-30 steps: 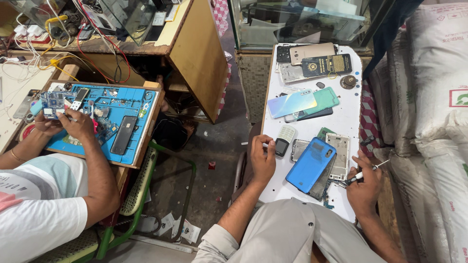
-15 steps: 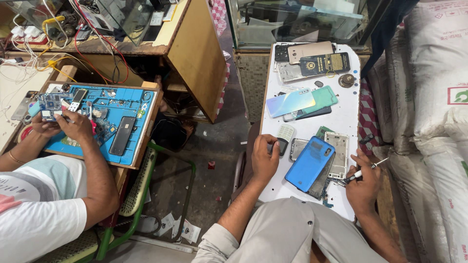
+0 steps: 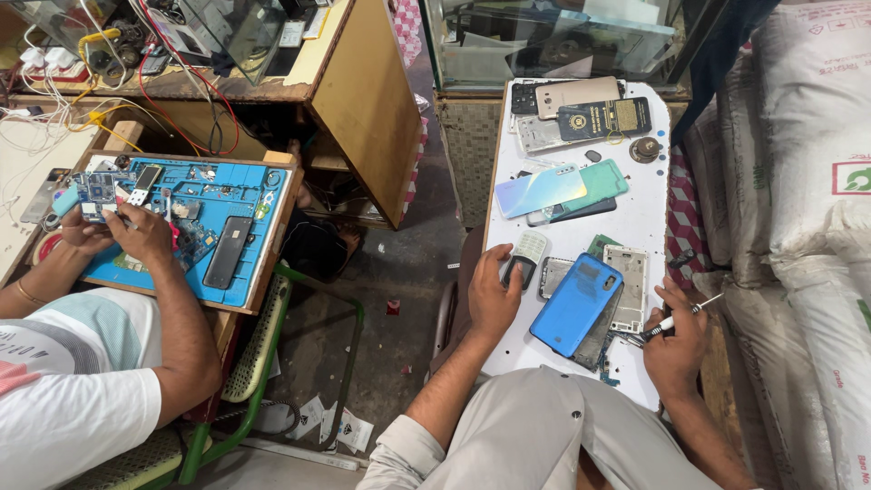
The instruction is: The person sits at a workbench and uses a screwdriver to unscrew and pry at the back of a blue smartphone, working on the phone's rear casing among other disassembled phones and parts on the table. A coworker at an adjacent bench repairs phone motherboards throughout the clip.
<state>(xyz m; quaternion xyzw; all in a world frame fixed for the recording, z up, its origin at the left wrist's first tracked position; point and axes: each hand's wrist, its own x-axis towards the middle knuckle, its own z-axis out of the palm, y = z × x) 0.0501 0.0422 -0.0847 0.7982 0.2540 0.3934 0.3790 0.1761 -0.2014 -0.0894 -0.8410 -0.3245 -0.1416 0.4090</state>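
My left hand (image 3: pixel 493 295) lies on the left edge of a white board (image 3: pixel 646 218) across my lap. Its fingertips pinch a small dark keypad phone (image 3: pixel 521 269). My right hand (image 3: pixel 676 343) rests at the board's right edge, closed on a thin screwdriver (image 3: pixel 682 317) that points up and right. Between my hands a blue phone back cover (image 3: pixel 576 303) lies tilted over an opened phone frame (image 3: pixel 627 287) and a circuit board.
Several more phones and covers (image 3: pixel 561 189) lie farther up the board. White sacks (image 3: pixel 807 181) stand to the right. On the left a co-worker's hands (image 3: pixel 136 234) work at a blue repair mat (image 3: pixel 213 222) on a wooden bench; a green stool frame (image 3: pixel 272 363) stands below.
My left hand has slid a little up the board and closed on the small keypad phone. My right hand keeps the screwdriver almost still. The co-worker's hands have shifted slightly on the blue mat.
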